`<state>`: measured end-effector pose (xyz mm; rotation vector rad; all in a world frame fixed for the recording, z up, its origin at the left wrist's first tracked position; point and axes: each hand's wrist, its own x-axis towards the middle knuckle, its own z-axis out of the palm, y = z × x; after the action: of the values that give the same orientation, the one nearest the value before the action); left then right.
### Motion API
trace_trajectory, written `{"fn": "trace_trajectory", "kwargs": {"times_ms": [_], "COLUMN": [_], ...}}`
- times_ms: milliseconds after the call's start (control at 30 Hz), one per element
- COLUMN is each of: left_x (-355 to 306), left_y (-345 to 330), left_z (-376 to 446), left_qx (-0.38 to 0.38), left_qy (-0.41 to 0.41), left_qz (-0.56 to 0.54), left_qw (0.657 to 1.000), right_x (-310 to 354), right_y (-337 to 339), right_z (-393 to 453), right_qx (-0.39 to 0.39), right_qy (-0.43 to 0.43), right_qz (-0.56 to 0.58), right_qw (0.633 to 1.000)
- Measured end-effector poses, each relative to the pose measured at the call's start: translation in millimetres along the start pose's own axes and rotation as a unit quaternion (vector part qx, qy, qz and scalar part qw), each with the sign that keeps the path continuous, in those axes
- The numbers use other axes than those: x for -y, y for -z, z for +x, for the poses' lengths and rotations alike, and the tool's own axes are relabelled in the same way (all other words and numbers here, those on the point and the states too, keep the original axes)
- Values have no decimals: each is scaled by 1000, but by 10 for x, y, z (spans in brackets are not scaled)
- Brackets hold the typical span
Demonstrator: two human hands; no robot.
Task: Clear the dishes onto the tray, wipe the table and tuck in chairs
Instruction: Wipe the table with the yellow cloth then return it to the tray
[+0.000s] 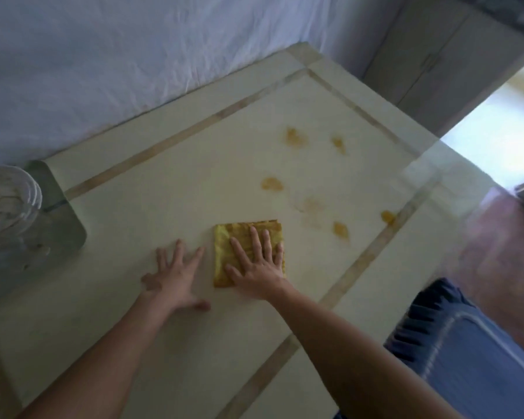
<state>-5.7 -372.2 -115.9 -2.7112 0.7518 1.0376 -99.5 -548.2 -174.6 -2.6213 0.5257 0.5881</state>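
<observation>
A folded yellow cloth (239, 237) lies flat on the glass-topped table (164, 192). My right hand (257, 264) presses down on it with fingers spread, palm flat. My left hand (176, 276) rests open on the bare glass just left of the cloth, fingers apart, holding nothing. Several orange-yellow stains (297, 137) dot the tabletop beyond and to the right of the cloth, the nearest stain (341, 229) a hand's width from it. A grey tray (70, 213) sits at the left edge with stacked clear glass bowls (9, 198) on it.
A white sheet-covered wall (103, 71) runs along the table's far side. A blue cushioned chair (472, 352) stands at the near right, off the table's edge. A cabinet (436, 55) stands at the far right, with reddish floor (502, 255) beside it.
</observation>
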Motion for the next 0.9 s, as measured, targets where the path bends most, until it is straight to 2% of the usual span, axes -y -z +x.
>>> {"fn": "trace_trajectory", "kwargs": {"times_ms": [133, 300, 433, 567, 767, 900], "left_x": [-463, -718, -784, -813, -1097, -1274], "left_y": [-261, -479, -381, -224, -18, 269], "left_z": [-321, -386, -235, -9, 408, 768], "left_qx": [4, -8, -12, -15, -23, -41], "left_qy": [-55, -36, -43, -65, -50, -35], "left_qz": [16, 46, 20, 38, 2, -7], "left_qw": [998, 998, 999, 997, 999, 999], "right_x": [-204, -390, -437, -582, -897, -1109], "right_y": [-296, -453, -381, -220, 192, 456], "right_z": [-769, -1216, -1057, -827, -301, 9], "right_qx": [-2, -29, -24, -22, -33, -24], "right_qy": [-40, -139, -142, -160, -240, -234], "right_qz": [21, 78, 88, 106, 162, 155], "right_qw": [999, 987, 986, 981, 957, 960]}}
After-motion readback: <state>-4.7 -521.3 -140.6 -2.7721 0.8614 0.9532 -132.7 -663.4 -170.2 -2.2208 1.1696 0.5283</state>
